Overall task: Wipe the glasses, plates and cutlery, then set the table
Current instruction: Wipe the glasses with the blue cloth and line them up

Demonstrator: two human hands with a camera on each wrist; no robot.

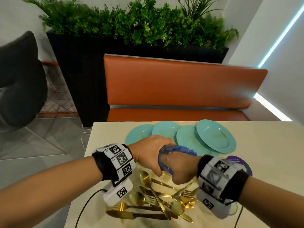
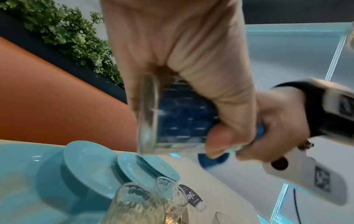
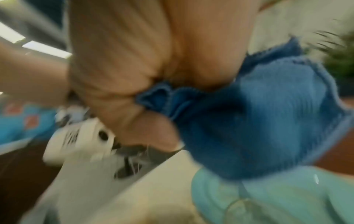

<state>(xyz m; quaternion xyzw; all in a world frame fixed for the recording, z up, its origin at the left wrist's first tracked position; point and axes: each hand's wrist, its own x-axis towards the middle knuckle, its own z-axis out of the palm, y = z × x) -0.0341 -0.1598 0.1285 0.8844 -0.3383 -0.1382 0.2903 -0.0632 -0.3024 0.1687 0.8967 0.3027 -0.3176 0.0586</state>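
My left hand [image 1: 151,155] grips a clear drinking glass [image 2: 153,115] held on its side above the table. A blue cloth [image 1: 179,149] is stuffed into the glass, showing dark blue through its wall [image 2: 184,112]. My right hand [image 1: 182,168] grips the cloth [image 3: 258,121] at the glass's mouth. Several turquoise plates [image 1: 215,135] lie overlapped on the far side of the table. A heap of gold cutlery [image 1: 158,199] lies under my hands. More clear glasses [image 2: 138,203] stand near the plates [image 2: 91,166].
The cream table [image 1: 263,145] ends at an orange bench [image 1: 181,83] backed by a dark planter of green plants [image 1: 131,22]. A purple round card [image 1: 238,162] lies by my right wrist. A dark chair [image 1: 19,79] stands left, over the floor.
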